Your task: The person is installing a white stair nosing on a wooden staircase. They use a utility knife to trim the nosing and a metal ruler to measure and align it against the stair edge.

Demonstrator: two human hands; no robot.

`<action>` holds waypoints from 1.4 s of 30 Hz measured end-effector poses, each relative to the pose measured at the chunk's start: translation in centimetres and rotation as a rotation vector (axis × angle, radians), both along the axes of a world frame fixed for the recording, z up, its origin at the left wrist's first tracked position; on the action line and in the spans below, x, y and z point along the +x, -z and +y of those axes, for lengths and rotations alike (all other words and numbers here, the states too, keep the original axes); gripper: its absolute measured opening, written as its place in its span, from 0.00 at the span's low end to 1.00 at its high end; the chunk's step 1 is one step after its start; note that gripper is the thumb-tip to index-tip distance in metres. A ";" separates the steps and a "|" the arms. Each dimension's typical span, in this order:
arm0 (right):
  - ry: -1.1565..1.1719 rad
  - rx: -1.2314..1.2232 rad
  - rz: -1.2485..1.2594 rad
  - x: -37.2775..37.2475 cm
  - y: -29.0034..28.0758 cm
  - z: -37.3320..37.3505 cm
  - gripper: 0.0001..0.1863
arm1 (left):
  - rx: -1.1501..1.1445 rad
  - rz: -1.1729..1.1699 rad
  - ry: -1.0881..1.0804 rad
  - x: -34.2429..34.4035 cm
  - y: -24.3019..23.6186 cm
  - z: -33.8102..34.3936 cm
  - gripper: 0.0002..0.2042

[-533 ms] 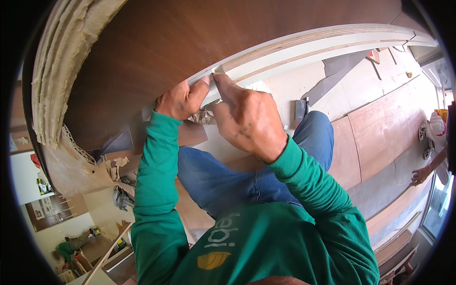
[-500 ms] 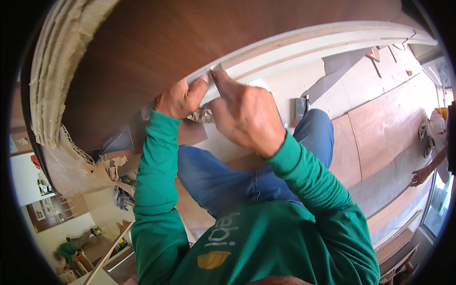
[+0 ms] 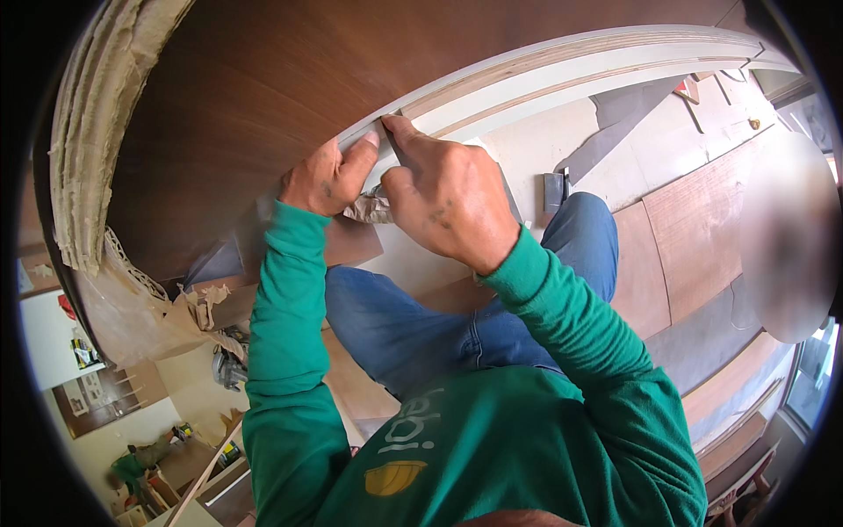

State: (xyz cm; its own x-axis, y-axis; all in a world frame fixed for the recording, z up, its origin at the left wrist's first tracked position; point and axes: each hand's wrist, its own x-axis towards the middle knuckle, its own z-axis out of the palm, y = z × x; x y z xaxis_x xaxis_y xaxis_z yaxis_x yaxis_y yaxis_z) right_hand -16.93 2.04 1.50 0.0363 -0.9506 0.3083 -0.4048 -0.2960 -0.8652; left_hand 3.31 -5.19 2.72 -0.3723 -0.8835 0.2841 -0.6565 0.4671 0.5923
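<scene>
A large brown wood-grain panel (image 3: 263, 114) fills the upper left, with a pale edge strip (image 3: 356, 133) along its near side. My left hand (image 3: 323, 183) is closed over this edge, its thumb lying along the strip. Close on its right, my right hand (image 3: 452, 198) is closed on a thin, dark grey flat piece (image 3: 397, 151), mostly hidden by the fingers. The tip of that piece and my index fingertip touch the panel's edge. Beyond them, white-faced boards with bare ply edges (image 3: 562, 66) run along the panel to the right.
Layered torn cardboard (image 3: 101, 132) hangs at the left rim. Crumpled brown paper (image 3: 369, 209) lies below my hands. A dark grey box-shaped thing (image 3: 553, 191) is on the floor beside my knee. Brown sheets (image 3: 702, 237) cover the floor at right, where a blurred shape (image 3: 790, 237) hides the background.
Both hands have shifted slightly up and left in the picture, the right fingertip staying at the panel's edge. The person at the far right is now hidden by a blur.
</scene>
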 end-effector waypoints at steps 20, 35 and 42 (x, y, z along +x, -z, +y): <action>0.017 0.020 0.011 0.4 0.3 -0.1 0.26 | 0.025 -0.041 0.021 0.1 -0.5 0.2 0.21; -0.023 0.228 -0.243 -2.9 2.2 5.3 0.31 | 0.365 0.061 -0.020 -0.9 -1.4 1.2 0.25; 0.021 0.229 -0.200 -2.5 4.7 6.7 0.35 | 0.306 0.091 0.146 -0.7 -0.9 0.7 0.19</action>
State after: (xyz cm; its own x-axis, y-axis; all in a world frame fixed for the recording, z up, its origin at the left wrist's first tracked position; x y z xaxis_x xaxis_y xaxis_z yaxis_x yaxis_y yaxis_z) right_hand -19.48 8.75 -3.17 -0.0240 -0.9961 0.0854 -0.2235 -0.0779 -0.9716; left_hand 2.62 -4.45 3.60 -0.4863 -0.8723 0.0517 -0.5342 0.3436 0.7724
